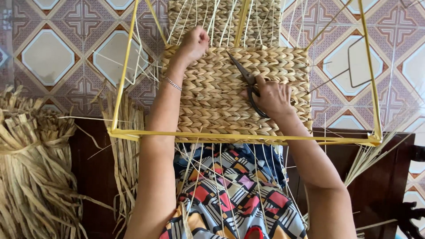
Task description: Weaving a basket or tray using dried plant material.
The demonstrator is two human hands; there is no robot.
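While left hand (pixel 193 43) sits fisted on the mat's (pixel 212 97) top-left edge inside the yellow frame (pixel 248 136), right hand (pixel 272 98) grips scissors (pixel 246 79) mid-mat, looks like stray-fiber trimming; next snip needs blades flush, clear of weave.

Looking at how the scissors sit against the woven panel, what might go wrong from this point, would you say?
1. The scissors in the right hand point into the woven panel; a slip might cut a braid rather than a stray end.
2. The left hand presses the panel's top edge, roughly ahead of the blade tips, so it may get nicked.
3. Thin loose strands could snag the blades.
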